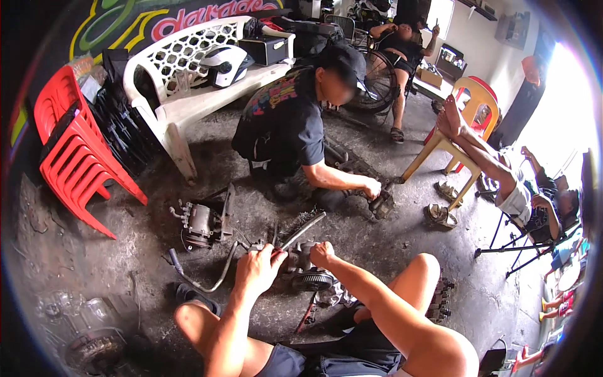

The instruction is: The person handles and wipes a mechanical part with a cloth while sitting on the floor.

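Curling closed at the toothed machine part (312, 281) on the floor (377, 239), the right hand (323, 254) may slip if that part rolls; whether the left hand (257, 270) grips anything by the grey hose (305, 229) is unclear.

Strong daylight pours through a doorway (575, 107) far to the right of the white bench (207, 100), washed out to plain white with a faint rainbow fringe. A smaller window (441, 15), right of the bench and further back, glares too. Nearer than the bench, the left hand (258, 269) and right hand (322, 254) are well lit and fairly sharp; the metal parts (94, 342) below its left end look dim and hazy. The bench bows, and a dark round rim surrounds everything.
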Available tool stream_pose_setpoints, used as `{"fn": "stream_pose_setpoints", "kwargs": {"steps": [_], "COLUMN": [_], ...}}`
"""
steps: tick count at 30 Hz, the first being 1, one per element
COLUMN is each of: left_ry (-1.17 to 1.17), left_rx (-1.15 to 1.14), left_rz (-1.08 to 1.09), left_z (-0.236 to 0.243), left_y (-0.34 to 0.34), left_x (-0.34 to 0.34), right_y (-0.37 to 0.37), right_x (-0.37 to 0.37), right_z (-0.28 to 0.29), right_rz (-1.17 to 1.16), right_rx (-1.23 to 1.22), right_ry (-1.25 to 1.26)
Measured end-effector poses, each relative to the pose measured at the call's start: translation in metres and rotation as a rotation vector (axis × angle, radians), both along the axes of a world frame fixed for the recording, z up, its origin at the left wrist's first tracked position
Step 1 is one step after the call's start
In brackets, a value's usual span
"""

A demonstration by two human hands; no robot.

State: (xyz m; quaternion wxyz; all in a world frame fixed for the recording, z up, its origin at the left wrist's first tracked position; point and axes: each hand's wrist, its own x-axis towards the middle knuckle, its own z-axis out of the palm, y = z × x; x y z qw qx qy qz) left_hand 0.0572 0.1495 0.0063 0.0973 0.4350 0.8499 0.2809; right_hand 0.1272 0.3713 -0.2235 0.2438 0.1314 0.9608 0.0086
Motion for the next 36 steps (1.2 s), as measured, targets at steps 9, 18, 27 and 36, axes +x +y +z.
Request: {"fn": "stream_pose_setpoints", "kwargs": {"steps": [9, 18, 27, 36], "left_ry": [0.012, 0.082, 0.037, -0.055], "left_rx": [0.014, 0.063, 0.008, -0.005], "left_rz": [0.008, 0.029, 0.001, 0.01], "left_z": [-0.005, 0.005, 0.011, 0.008], "left_y": [0.001, 0.001, 0.003, -0.01], "left_x": [0.001, -0.004, -0.005, 0.001], "right_y": [0.0, 0.01, 0.021, 0.0], "right_x": [0.0, 0.001, 0.005, 0.002], "right_z": [-0.01, -0.014, -0.001, -0.003], "right_rz": [-0.026, 0.11, 0.119, 0.045], "right_rx": [-0.006, 0.076, 0.029, -0.078], "right_ry": [0.013, -0.019, -0.02, 0.082]}}
